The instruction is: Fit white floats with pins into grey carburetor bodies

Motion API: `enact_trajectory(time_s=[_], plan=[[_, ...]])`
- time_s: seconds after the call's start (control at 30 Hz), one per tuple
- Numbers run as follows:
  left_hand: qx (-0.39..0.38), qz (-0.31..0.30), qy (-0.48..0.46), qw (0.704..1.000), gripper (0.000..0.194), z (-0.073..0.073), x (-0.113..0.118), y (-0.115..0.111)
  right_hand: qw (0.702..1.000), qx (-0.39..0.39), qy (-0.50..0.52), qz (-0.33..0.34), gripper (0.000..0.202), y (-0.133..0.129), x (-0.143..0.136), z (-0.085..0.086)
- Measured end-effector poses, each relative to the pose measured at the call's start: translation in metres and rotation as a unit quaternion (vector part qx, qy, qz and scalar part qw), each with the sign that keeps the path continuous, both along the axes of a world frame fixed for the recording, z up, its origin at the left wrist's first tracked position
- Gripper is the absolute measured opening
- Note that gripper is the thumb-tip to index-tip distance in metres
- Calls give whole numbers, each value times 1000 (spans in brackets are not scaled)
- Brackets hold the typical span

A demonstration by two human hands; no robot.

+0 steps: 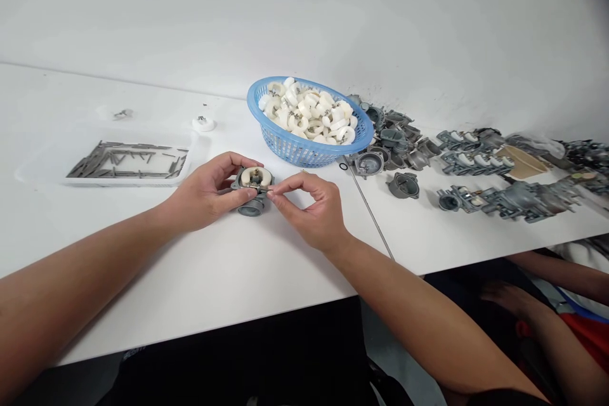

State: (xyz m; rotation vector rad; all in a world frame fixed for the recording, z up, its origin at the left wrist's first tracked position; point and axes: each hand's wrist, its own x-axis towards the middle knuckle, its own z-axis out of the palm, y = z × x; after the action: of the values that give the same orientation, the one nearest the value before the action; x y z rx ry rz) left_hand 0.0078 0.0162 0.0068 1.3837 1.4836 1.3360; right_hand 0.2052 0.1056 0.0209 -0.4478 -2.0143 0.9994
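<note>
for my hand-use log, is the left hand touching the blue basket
No, the left hand holds the grey metal part, apart from the blue basket.

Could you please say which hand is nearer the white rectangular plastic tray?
Left. The left hand is just right of the tray; the right hand is farther right.

From afar, I view grey metal float bowls [394, 137] heaped before a white wall [304, 13], near rows of carburetors [471, 163] and a flat tan piece [526, 163]. Beyond the table edge [451, 259] at lower right, I see a co-worker's arms [571, 273].
</note>
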Motion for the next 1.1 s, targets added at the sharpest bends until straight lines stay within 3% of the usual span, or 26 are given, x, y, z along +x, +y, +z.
enact_trajectory(time_s=[0.7, 1.1], plan=[[-20, -30, -10, 999, 38, 4, 0, -3, 999, 23, -9, 22, 10, 2, 1, 3], [-14, -34, 3, 999, 39, 3, 0, -2, 998, 63, -11, -9, 12, 2, -1, 2]])
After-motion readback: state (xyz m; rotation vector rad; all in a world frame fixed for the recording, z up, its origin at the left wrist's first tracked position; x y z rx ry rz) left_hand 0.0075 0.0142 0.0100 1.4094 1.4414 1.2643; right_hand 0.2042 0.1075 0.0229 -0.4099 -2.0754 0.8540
